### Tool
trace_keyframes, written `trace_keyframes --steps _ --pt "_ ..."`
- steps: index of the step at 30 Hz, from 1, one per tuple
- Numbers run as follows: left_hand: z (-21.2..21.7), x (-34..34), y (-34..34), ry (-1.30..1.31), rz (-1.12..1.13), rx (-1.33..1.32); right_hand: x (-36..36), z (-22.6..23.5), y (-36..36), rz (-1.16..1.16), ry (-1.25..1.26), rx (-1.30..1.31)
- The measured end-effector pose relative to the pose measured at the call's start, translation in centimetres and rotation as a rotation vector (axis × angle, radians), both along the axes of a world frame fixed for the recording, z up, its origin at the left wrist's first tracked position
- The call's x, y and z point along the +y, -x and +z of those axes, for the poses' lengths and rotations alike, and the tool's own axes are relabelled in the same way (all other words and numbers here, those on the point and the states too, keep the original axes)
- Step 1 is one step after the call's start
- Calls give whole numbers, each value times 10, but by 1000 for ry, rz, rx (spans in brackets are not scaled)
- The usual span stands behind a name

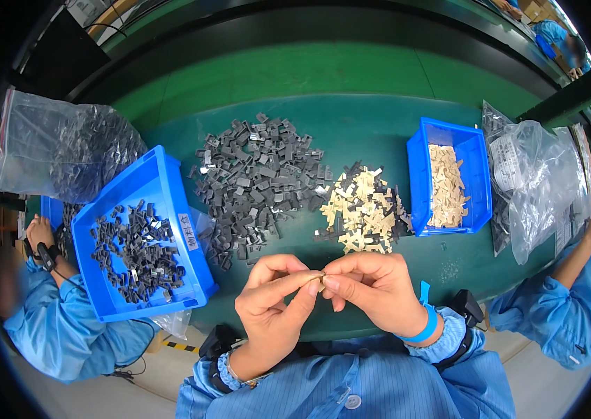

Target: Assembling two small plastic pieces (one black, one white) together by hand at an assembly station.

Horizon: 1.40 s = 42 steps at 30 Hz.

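Note:
My left hand (pixel 278 297) and my right hand (pixel 372 290) meet fingertip to fingertip above the near part of the green table. Both are closed in a pinch around a tiny part, mostly hidden by the fingers, so its kind cannot be made out. Just beyond them lies a pile of cream-coloured small parts (pixel 365 206) mixed with some black ones. Left of that spreads a large heap of small black plastic pieces (pixel 257 181). A blue wristband (pixel 429 325) circles my right wrist.
A blue bin (pixel 86 237) of black pieces stands at left, beside a clear bag (pixel 65 146). At right is a smaller blue bin (pixel 484 202) with cream parts (pixel 447 185), next to clear plastic bags (pixel 540 181). People in blue sit on both sides.

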State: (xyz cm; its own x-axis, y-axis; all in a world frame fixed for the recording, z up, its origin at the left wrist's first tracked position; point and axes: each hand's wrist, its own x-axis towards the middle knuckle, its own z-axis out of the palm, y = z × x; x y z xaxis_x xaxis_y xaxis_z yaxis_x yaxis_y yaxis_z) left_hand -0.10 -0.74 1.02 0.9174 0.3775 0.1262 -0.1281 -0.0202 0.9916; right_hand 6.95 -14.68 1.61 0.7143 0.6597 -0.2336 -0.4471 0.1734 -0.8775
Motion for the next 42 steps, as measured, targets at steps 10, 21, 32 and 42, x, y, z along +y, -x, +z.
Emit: trace_keyframes --steps 10,21,32,42 --pt "-2 -5 1 779 -71 152 1 -1 5 -79 62 -118" --pt "3 -3 -4 942 1 113 -12 12 -5 -130 140 -169" --pt "10 13 0 -66 106 -100 -83 39 -77 -393 1152 -1384" --pt "14 20 3 -956 -16 -408 -50 45 -48 -92 461 -874"
